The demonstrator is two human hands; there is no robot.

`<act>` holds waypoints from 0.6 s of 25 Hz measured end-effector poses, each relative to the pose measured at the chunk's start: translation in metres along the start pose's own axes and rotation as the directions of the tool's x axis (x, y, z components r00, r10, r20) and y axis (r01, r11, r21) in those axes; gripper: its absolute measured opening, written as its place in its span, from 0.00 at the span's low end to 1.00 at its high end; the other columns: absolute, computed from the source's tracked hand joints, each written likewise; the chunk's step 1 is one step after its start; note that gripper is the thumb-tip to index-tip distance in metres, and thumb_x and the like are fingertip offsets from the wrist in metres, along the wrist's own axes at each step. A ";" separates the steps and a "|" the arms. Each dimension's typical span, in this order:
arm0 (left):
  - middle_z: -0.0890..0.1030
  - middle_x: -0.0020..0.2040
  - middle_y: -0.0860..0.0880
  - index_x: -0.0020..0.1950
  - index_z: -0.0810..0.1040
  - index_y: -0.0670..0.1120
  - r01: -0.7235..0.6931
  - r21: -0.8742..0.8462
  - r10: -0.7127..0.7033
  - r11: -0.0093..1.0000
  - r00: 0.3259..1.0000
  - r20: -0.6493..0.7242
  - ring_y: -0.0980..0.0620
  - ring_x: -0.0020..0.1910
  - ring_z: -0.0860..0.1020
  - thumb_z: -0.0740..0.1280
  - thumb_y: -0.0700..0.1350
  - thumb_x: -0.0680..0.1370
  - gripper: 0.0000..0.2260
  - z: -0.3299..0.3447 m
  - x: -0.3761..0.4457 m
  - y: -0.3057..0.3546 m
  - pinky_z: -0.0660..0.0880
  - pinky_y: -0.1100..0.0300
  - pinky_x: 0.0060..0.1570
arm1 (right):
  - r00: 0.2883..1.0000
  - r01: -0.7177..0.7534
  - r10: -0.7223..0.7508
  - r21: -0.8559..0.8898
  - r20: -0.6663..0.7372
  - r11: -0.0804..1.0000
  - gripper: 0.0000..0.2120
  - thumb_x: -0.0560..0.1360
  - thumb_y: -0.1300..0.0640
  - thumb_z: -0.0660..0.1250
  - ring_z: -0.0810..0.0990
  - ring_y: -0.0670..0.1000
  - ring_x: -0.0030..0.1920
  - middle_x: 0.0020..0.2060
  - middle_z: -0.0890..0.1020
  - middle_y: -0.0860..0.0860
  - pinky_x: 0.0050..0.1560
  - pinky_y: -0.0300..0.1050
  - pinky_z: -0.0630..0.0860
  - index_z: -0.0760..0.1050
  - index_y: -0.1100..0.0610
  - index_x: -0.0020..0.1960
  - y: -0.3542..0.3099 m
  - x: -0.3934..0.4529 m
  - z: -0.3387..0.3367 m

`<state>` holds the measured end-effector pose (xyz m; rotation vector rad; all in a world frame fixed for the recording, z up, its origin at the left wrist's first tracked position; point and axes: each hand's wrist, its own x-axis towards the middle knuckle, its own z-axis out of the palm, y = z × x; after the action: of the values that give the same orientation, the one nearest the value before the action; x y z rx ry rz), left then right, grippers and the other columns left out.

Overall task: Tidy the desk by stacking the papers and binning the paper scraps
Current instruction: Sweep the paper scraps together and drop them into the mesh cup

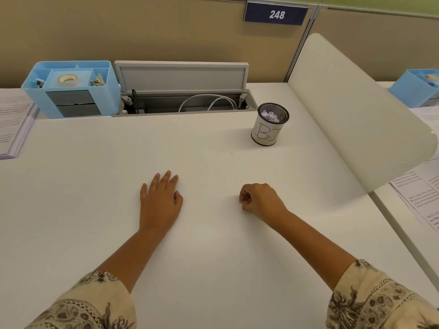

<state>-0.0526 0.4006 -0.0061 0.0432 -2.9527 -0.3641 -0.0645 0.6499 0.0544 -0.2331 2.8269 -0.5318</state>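
My left hand (161,201) lies flat on the white desk (95,186), fingers straight, holding nothing. To its right, my right hand (260,200) rests on the desk as a loose fist, and nothing shows in it. A stack of printed papers (13,124) lies at the far left edge of the desk. The small mesh bin (269,125), wrapped in a hand-lettered white label, stands at the back right of the desk. White paper scraps (269,115) fill it.
A blue desk organiser (71,89) with tape and clips stands at the back left. Beside it a cable hatch (183,91) stands open with white cables inside. A white divider panel (351,115) borders the right side. More papers (420,198) lie on the neighbouring desk.
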 end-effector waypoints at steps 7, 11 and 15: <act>0.68 0.71 0.46 0.69 0.69 0.46 0.007 -0.014 -0.007 1.000 1.000 0.016 0.45 0.72 0.62 0.55 0.46 0.77 0.20 0.000 0.001 0.000 0.56 0.43 0.68 | 0.921 -0.233 0.375 0.920 0.105 0.315 0.12 0.72 0.68 0.67 0.75 0.48 0.35 0.31 0.75 0.51 0.35 0.34 0.76 0.70 0.57 0.32 0.035 0.017 -0.031; 0.67 0.71 0.47 0.70 0.68 0.46 0.008 -0.020 -0.008 1.000 1.000 0.025 0.46 0.72 0.61 0.57 0.44 0.78 0.20 0.000 0.001 0.001 0.55 0.43 0.69 | 0.911 -0.069 0.412 0.993 0.025 0.094 0.13 0.74 0.70 0.64 0.77 0.46 0.30 0.23 0.78 0.48 0.34 0.31 0.76 0.68 0.58 0.33 0.043 0.038 -0.067; 0.69 0.70 0.46 0.68 0.70 0.46 0.010 -0.006 -0.010 1.000 1.000 0.002 0.46 0.71 0.63 0.55 0.46 0.77 0.20 0.000 0.001 0.000 0.57 0.43 0.68 | 0.888 0.099 0.427 0.977 -0.171 0.186 0.13 0.73 0.69 0.66 0.80 0.44 0.30 0.26 0.80 0.48 0.39 0.34 0.78 0.68 0.58 0.34 0.044 0.075 -0.119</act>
<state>-0.0534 0.4003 -0.0062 0.0566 -2.9537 -0.3751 -0.1741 0.7145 0.1284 0.5361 2.0639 -2.4107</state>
